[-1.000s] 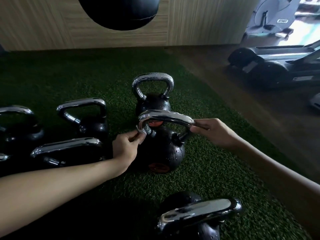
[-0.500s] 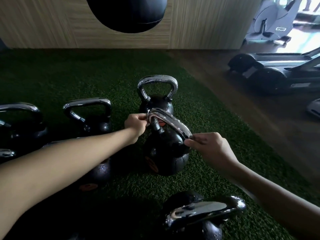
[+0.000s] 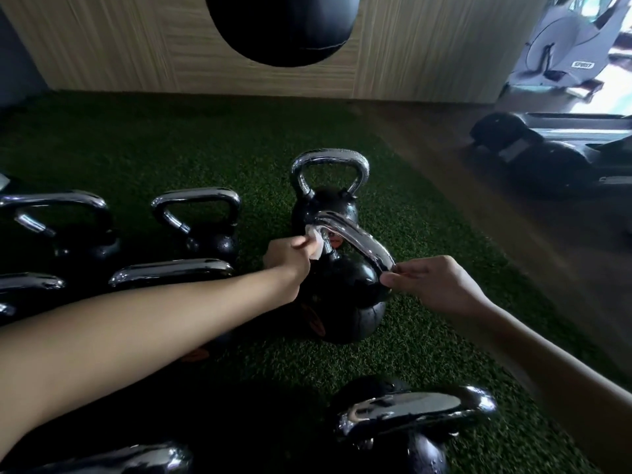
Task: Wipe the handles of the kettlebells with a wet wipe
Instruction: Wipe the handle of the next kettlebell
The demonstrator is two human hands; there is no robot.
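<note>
A black kettlebell [image 3: 345, 299] with a chrome handle [image 3: 359, 241] stands on green turf at the centre. My left hand [image 3: 290, 258] pinches a white wet wipe [image 3: 316, 241] against the far left end of that handle. My right hand [image 3: 434, 285] pinches the near right end of the same handle. Behind it stands another kettlebell [image 3: 328, 186] with an upright chrome handle.
Several more kettlebells stand around: one [image 3: 201, 217] left of centre, others at the far left [image 3: 58, 217], one [image 3: 410, 419] near the bottom. A black punching bag [image 3: 284, 25] hangs before a wooden wall. Treadmills [image 3: 554, 155] sit on the wooden floor at right.
The kettlebell's handle has turned from sideways to pointing away from me. My left hand moved with the wipe to its far end; my right hand came nearer along the near end.
</note>
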